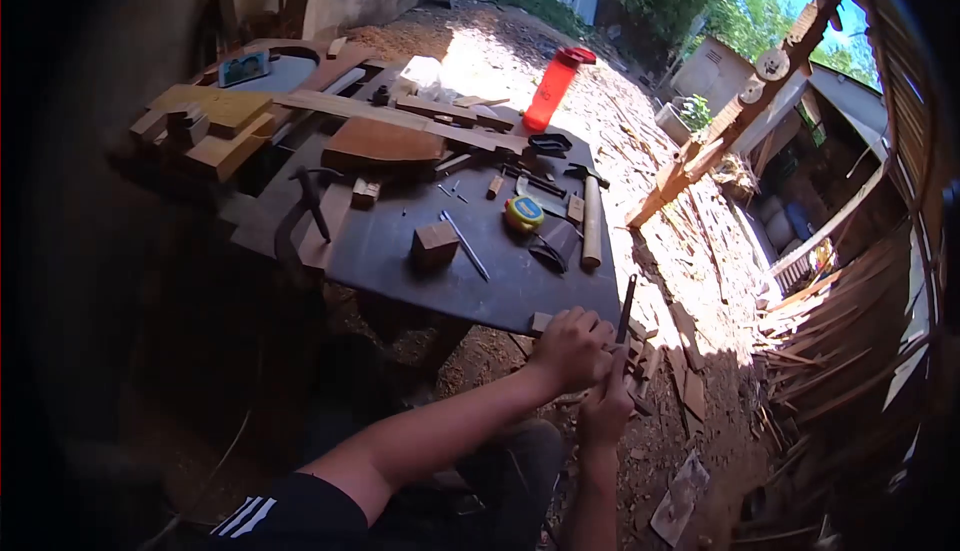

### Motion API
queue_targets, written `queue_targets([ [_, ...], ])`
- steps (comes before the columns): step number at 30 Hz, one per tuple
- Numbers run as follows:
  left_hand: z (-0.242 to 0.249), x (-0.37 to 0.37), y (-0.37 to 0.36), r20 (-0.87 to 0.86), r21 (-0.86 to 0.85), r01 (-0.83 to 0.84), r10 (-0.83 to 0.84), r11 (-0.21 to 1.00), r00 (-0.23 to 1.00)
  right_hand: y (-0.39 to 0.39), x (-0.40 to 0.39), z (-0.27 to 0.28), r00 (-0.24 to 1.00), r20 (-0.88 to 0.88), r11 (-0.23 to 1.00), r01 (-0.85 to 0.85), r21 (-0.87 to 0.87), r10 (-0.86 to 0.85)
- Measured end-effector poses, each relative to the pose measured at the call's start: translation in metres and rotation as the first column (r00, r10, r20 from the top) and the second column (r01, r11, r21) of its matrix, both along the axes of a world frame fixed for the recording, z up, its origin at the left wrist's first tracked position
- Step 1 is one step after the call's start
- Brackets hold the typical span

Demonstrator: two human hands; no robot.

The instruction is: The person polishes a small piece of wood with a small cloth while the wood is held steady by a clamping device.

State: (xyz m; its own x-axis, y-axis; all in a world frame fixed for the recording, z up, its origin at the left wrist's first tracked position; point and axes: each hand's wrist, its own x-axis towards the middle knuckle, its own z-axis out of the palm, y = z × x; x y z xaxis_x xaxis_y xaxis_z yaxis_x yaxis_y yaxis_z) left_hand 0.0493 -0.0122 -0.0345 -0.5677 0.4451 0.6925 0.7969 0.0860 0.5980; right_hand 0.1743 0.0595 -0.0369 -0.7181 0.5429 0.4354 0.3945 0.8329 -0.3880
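At the near right corner of the dark table (400,269), my left hand (574,351) is closed, fingers curled over a small piece of wood (541,323) whose end shows beside the knuckles. Just right of it and lower, my right hand (606,413) grips a long, narrow dark file (627,309) that points up and away. The two hands are close together, the left partly covering what lies between them. A tape measure (523,214), a hammer (591,221), a pencil (466,246) and a wooden block (435,245) lie on the table beyond.
A red bottle (552,96) stands at the table's far edge. Wooden boards (385,143) and a phone (244,69) are at the back left. A clamp (305,216) sits on the left edge. Wood scraps (690,391) litter the ground right, near a slanted post (720,131).
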Motion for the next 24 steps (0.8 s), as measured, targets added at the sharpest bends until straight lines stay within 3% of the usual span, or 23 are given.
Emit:
queue_targets([
  [1, 0.003, -0.003, -0.001, -0.012, -0.03, 0.001, -0.002, 1.0, 1.0, 0.003, -0.012, 0.01, 0.998, -0.03, 0.996, -0.044, 0.074, 0.046],
  [3, 0.005, -0.001, -0.004, -0.016, -0.069, 0.009, -0.01, 0.998, 1.0, -0.002, -0.01, 0.013, 0.997, 0.064, 0.999, 0.044, 0.007, -0.044],
  [6, 0.006, 0.0, -0.004, -0.032, -0.07, 0.023, -0.026, 0.997, 0.999, -0.016, 0.026, -0.013, 0.997, -0.074, 0.999, -0.018, 0.037, 0.021],
  [9, 0.008, -0.006, -0.001, -0.03, -0.034, 0.007, -0.008, 0.999, 1.0, -0.024, 0.046, -0.014, 0.999, -0.041, 1.0, 0.003, -0.01, -0.004],
  [14, 0.003, -0.002, -0.001, -0.023, -0.07, 0.019, -0.02, 0.997, 1.0, 0.008, 0.0, 0.005, 0.998, -0.033, 0.999, -0.044, 0.028, 0.045],
  [21, 0.007, -0.008, -0.001, -0.029, -0.042, 0.001, -0.002, 0.999, 1.0, -0.015, 0.048, -0.026, 1.0, -0.013, 1.0, -0.006, -0.013, 0.006],
  [24, 0.004, -0.001, 0.001, -0.026, -0.052, 0.002, -0.004, 0.999, 1.0, 0.006, 0.011, -0.004, 0.996, -0.049, 0.997, -0.067, 0.045, 0.069],
])
